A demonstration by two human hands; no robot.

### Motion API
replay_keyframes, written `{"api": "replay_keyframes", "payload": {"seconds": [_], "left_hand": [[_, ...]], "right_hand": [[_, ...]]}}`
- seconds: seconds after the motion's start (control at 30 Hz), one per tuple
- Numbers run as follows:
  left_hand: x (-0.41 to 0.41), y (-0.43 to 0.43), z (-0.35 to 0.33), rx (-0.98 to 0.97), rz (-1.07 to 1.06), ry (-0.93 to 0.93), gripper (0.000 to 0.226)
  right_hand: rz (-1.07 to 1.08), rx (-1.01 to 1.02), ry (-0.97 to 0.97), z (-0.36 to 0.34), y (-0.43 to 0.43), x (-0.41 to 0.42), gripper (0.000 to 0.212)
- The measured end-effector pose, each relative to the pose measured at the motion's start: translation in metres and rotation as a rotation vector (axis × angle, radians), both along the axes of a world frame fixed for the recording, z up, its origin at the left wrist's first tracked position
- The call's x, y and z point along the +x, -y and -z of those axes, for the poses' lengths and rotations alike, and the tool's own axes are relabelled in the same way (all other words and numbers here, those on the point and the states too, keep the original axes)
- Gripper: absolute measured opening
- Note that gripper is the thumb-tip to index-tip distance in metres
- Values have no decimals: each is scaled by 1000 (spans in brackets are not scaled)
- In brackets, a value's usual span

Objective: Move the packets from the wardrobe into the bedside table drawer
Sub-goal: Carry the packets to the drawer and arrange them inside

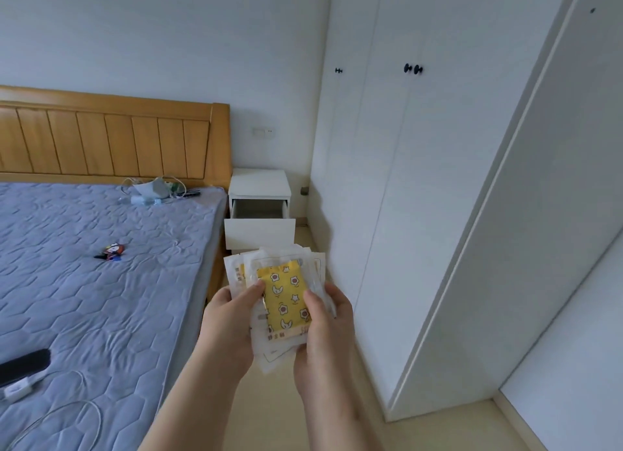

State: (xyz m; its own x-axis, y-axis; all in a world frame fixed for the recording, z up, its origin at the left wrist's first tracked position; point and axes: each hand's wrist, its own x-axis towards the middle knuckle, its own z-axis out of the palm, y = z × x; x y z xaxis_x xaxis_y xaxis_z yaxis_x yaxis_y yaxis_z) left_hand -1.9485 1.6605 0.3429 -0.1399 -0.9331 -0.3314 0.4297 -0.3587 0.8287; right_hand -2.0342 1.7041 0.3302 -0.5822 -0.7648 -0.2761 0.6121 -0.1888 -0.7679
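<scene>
While your left grip (229, 322) and right grip (323, 329) both pinch the fanned white-and-yellow plastic packets (285, 298), you look mid-carry: next, close on the open white wooden drawer (259, 233) ahead.

Both hands hold a fanned stack of white packets (286, 265) with a yellow patterned one on top; the left hand (229, 322) and right hand (325, 329) pinch its sides. Beyond them, the white bedside table (259, 180) stands between the bed (101, 265) and the wardrobe (421, 180), its drawer (259, 233) pulled open.
</scene>
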Motion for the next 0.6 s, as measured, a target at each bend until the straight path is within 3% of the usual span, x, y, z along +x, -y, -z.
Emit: {"api": "replay_keyframes", "payload": {"seconds": [0.3, 0.6], "left_hand": [[8, 178, 5, 43, -98, 57, 4], [-43, 362, 20, 93, -167, 48, 8]], "right_hand": [[-36, 41, -67, 26, 193, 3, 25], [-105, 89, -129, 39, 384, -49, 21]]}}
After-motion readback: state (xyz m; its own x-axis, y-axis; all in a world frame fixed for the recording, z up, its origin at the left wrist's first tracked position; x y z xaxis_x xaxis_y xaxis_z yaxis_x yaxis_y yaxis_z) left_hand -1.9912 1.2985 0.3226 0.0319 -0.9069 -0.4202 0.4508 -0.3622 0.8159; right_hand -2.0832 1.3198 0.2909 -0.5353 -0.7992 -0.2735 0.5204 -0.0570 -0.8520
